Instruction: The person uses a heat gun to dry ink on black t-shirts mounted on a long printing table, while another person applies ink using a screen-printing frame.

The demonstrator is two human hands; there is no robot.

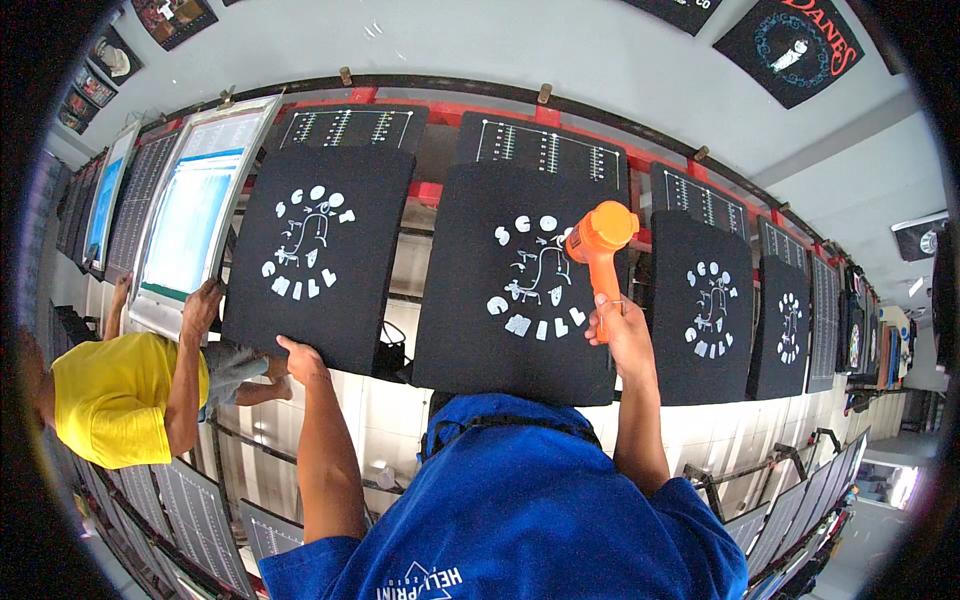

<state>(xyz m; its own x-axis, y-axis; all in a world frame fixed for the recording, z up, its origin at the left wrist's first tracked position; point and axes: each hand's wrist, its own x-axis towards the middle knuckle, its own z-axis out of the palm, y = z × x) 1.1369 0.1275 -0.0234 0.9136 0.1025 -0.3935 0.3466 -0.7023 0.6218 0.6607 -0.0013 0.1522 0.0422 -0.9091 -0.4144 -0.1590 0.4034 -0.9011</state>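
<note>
My right hand [622, 335] is wrapped around the handle of an orange hair dryer [605, 235]. The dryer's round head is over the right part of a black shirt panel [455, 290] with a white printed design, hiding some of its letters. To the left, my left hand [305, 362] grips the lower edge of a second printing board [345, 250], covered in black fabric with the same white print. Its thumb lies along the edge, and its other fingers are partly hidden.
At the left, a person in a yellow shirt [120, 400] holds a framed printing screen [195, 200]. More printed black panels [700, 300] stand along the red rack at the right. Behind me is another row of grey boards [195, 515]. Black shirts [790, 50] hang on the wall.
</note>
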